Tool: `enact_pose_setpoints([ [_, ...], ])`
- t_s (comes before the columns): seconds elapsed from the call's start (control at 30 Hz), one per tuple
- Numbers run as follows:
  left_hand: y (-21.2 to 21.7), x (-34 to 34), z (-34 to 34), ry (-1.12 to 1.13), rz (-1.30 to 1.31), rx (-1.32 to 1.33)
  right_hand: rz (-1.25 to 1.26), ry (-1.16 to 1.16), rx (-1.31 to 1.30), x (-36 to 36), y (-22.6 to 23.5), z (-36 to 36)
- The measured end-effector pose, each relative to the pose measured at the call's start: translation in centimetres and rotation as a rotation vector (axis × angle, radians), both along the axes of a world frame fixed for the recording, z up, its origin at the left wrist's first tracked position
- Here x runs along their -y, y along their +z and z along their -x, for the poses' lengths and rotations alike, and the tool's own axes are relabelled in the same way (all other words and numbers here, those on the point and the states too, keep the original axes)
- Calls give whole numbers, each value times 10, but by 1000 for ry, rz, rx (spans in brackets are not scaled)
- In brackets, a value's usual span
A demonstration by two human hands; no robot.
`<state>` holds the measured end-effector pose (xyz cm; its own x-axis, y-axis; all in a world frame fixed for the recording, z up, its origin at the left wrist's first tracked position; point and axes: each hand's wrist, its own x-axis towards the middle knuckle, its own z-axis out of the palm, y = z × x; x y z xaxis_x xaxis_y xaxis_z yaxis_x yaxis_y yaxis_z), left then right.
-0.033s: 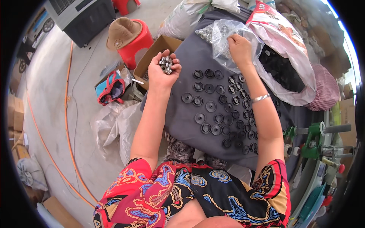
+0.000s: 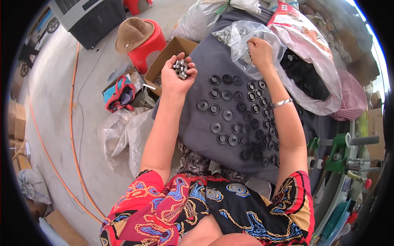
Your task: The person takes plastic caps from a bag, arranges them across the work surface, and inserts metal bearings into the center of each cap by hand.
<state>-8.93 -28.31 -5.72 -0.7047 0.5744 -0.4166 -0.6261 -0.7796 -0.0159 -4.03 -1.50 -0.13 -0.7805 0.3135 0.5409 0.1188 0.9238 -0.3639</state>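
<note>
My left hand (image 2: 177, 76) is cupped palm up, holding a pile of small silver metal rings or nuts (image 2: 180, 68). Over a clear plastic bag (image 2: 243, 57) on the far part of the cloth is my right hand (image 2: 261, 53), its fingers curled in. Whatever those fingers grip is hidden beneath them. Similar small metal pieces (image 2: 225, 37) show through the bag's left side. Several round black wheel-like discs (image 2: 228, 115) lie in loose rows on the dark grey cloth (image 2: 191, 119), nearer to me than the bag. My right forearm covers part of the rows.
A large white sack (image 2: 314, 78) with black pieces inside leans open at right. Green clamp-like machinery (image 2: 339, 153) stands at the near right. Left of the cloth are a cardboard box (image 2: 180, 46), a red stool (image 2: 150, 53) bearing a brown hat (image 2: 133, 33), and crumpled plastic (image 2: 123, 137).
</note>
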Motion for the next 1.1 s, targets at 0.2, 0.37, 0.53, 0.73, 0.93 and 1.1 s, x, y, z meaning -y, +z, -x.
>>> enact_pose_setpoints([
  [0.2,-5,4,-5,-38,5,-99,237,-87,118,-34,-34,35],
  [0.37,-3,3,-5,-50,13,-123,-139,9,349,-51,-50,55],
  [0.53,-4,4,-7,-52,31,-147,-139,-20,407,-52,-47,60],
  [0.73,-6,-2,-10,-87,51,-196,-262,-73,198,-42,-26,23],
  [0.93,-5,3,-15,-111,128,-236,384,174,257,52,9,-72],
  [1.1,-7,-4,-18,-170,129,-302,266,215,296,55,-17,-85],
])
